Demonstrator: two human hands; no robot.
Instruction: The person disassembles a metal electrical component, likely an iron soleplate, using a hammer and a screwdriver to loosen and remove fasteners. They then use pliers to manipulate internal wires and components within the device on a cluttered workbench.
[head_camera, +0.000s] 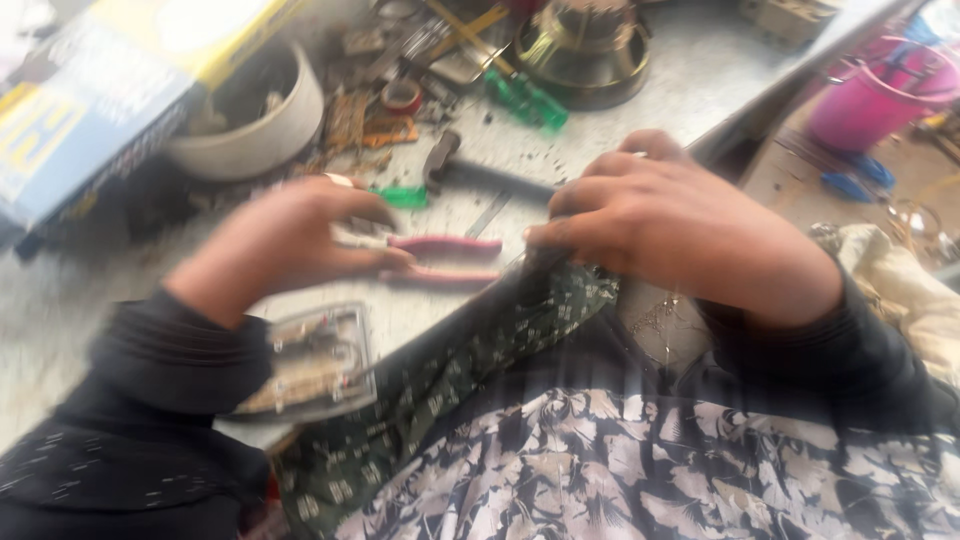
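The picture is motion-blurred. My left hand (300, 240) reaches over the grey bench with its fingers around the red-handled pliers (440, 258) lying there; the grip looks closed on the handles. My right hand (665, 220) hovers at the bench edge, fingers curled down onto a dark green patterned cloth (480, 370) draped over my lap. Whether it pinches the cloth or something small under it is hidden.
A hammer (470, 170) and a green-handled screwdriver (525, 100) lie behind the hands. A white bowl (262, 130), a yellow and blue box (90, 100), a round metal part (585, 50) and a clear plastic case (310, 365) crowd the bench (60, 300). A pink bucket (875, 95) stands at right.
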